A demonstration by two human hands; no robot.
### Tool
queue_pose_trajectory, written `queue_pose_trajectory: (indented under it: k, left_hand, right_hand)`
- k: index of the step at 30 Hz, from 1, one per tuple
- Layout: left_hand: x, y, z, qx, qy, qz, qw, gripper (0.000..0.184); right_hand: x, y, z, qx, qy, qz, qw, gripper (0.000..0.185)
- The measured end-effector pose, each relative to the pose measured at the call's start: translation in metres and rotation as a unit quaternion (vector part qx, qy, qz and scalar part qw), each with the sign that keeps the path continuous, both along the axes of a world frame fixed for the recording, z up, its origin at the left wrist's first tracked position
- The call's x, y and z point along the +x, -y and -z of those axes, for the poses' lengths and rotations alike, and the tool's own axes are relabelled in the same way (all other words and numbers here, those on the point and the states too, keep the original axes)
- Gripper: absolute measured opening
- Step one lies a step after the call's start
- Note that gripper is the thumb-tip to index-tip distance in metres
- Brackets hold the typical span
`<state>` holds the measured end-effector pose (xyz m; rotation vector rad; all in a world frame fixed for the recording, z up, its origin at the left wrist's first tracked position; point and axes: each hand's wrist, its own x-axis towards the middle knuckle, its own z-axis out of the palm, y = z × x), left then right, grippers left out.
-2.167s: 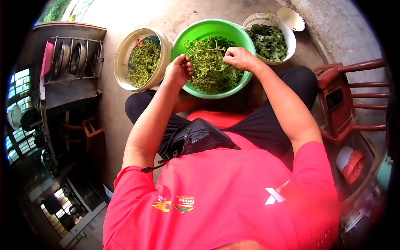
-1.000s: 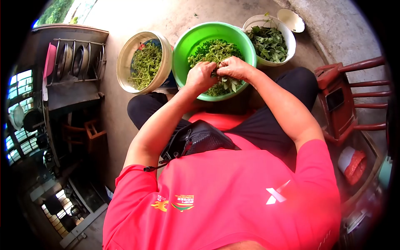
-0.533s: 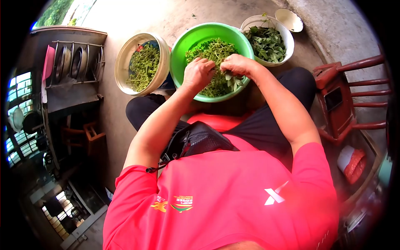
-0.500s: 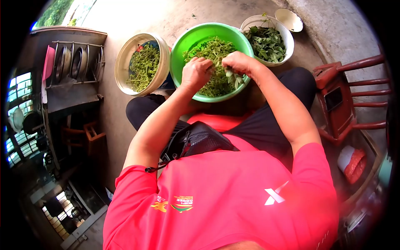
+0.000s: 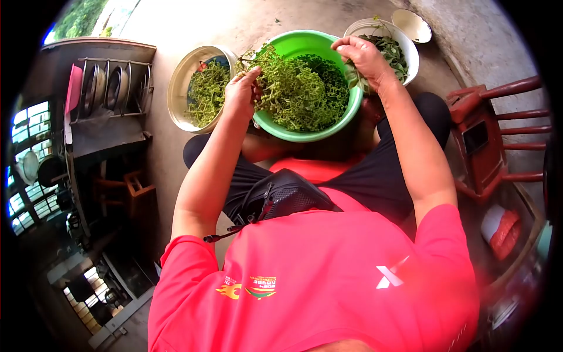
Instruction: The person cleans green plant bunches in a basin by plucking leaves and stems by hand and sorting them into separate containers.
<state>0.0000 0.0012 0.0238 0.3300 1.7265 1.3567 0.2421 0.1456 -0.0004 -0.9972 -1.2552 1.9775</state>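
Observation:
My left hand (image 5: 241, 94) is closed on a bunch of sprigs with small green berries (image 5: 271, 79), raised over the left side of a green basin (image 5: 356, 111). The basin holds more loose green berries and stems (image 5: 328, 88). My right hand (image 5: 365, 58) is at the basin's right rim, its fingers pinching a few green leaves (image 5: 355, 78) that hang below the palm. Just beyond that hand stands a white bucket (image 5: 412, 56) of plucked leaves (image 5: 394, 56). A cream tub (image 5: 177, 111) with berry sprigs (image 5: 208, 94) stands left of the basin.
An off-white bowl (image 5: 411, 26) lies behind the leaf bucket. To the right is a red-brown wooden chair (image 5: 478, 138) with a dark phone-like slab (image 5: 475, 139) on its seat. A rack with pans (image 5: 107, 88) stands at the left. A black waist bag (image 5: 287, 196) rests on my lap.
My hands have moved apart. The left one has drawn a bunch of berry sprigs to the left; the right one has carried leaves up and right to the basin's rim.

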Motion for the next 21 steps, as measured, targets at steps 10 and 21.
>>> queue_pose_trajectory:
  k: [10,21]
  left_hand:
    - [-0.006,0.001,0.007,0.000,0.270,-0.021,0.963,0.026]
    - [0.009,0.001,-0.011,0.028,0.265,-0.026,0.963,0.026]
  right_hand:
    - [-0.023,0.038,0.005,0.254,0.171,-0.082,0.948,0.020]
    - [-0.032,0.047,0.001,0.349,0.387,-0.143,0.842,0.040]
